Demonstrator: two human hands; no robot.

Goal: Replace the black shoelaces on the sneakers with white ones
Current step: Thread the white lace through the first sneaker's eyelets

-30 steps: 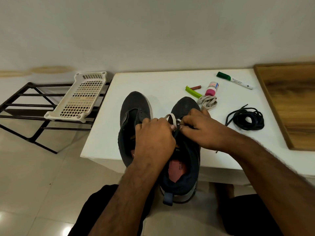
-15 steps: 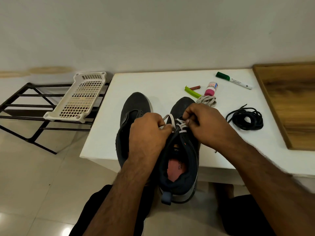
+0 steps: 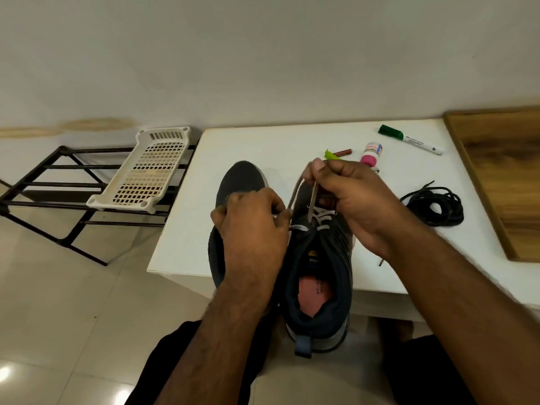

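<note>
Black laces [image 3: 433, 205] are off, coiled at 3 o'clock on the table [image 3: 292, 141]. Right sneaker [image 3: 320, 258] at 6 o'clock has a few white lace [image 3: 321, 216] rows in. Right hand [image 3: 350, 200] pinches the lace up, left hand [image 3: 251, 229] pinches its other end. Upper eyelets and left sneaker [image 3: 239, 176] look undone.

Two dark sneakers stood side by side at the white table's near edge, toes away from the person. The right sneaker [image 3: 320, 276] had a white lace [image 3: 321, 219] crossed through its front eyelets, two strands rising upward. The left sneaker [image 3: 238, 179] was mostly hidden. The black laces [image 3: 434, 204] lay coiled to the right.
</note>
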